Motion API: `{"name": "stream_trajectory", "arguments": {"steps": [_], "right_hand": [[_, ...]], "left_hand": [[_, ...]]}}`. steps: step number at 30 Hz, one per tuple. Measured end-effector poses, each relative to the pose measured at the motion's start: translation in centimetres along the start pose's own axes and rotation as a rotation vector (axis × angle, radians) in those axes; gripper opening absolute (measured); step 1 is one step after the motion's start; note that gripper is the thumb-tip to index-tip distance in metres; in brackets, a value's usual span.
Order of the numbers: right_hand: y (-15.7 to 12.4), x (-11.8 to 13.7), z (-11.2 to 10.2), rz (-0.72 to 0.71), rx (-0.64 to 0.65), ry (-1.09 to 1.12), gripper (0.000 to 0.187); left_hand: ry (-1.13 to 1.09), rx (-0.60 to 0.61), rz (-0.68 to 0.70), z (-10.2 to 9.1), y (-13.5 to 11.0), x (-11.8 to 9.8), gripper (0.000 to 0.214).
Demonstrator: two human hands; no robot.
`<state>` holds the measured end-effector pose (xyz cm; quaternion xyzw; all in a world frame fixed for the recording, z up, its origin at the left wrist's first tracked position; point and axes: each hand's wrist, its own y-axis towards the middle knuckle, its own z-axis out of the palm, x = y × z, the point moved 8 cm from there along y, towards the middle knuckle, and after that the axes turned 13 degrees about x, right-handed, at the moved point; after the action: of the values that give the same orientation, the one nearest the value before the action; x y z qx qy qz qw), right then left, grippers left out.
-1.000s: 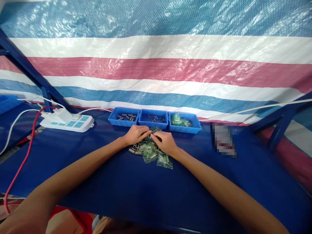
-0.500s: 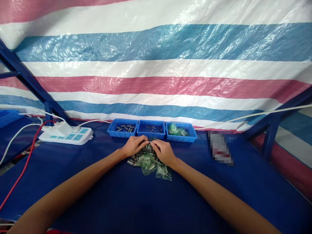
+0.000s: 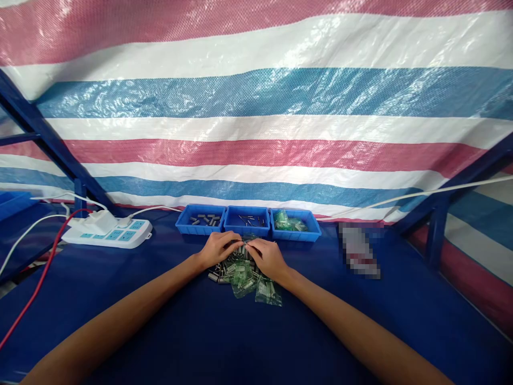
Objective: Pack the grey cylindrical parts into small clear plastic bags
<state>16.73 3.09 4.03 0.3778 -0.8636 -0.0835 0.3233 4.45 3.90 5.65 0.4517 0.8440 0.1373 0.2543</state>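
Observation:
My left hand (image 3: 219, 249) and my right hand (image 3: 268, 258) meet over a pile, thumbs and fingers closed in a pinch. Something tiny seems to be between their fingertips, too small to make out. Beneath them lies a heap of small grey metal cylinders (image 3: 216, 278), mixed with clear and greenish plastic packets (image 3: 242, 275) that have small parts inside. One clear packet (image 3: 268, 293) sticks out at the near right of the heap, by my right wrist. My palms and fingers hide part of the pile.
Behind my hands stand three blue bins in a row: one with grey cylinders (image 3: 201, 229), one with thin dark pins (image 3: 246, 231), one with green packets (image 3: 295, 236). A white power strip (image 3: 132, 239) with cables sits left. A blurred-out item (image 3: 358, 251) lies right.
The whole view has tilted slightly upward, so everything sits lower in the picture. Both hands stay pinched together over the pile, with only small finger movement.

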Motion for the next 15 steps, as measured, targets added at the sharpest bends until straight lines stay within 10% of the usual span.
{"name": "stream_trajectory", "arguments": {"steps": [15], "right_hand": [[0.02, -0.23, 0.3, 0.003, 0.009, -0.014, 0.028]], "left_hand": [[-0.078, 0.002, 0.043, -0.24, 0.14, -0.45, 0.014]]}}
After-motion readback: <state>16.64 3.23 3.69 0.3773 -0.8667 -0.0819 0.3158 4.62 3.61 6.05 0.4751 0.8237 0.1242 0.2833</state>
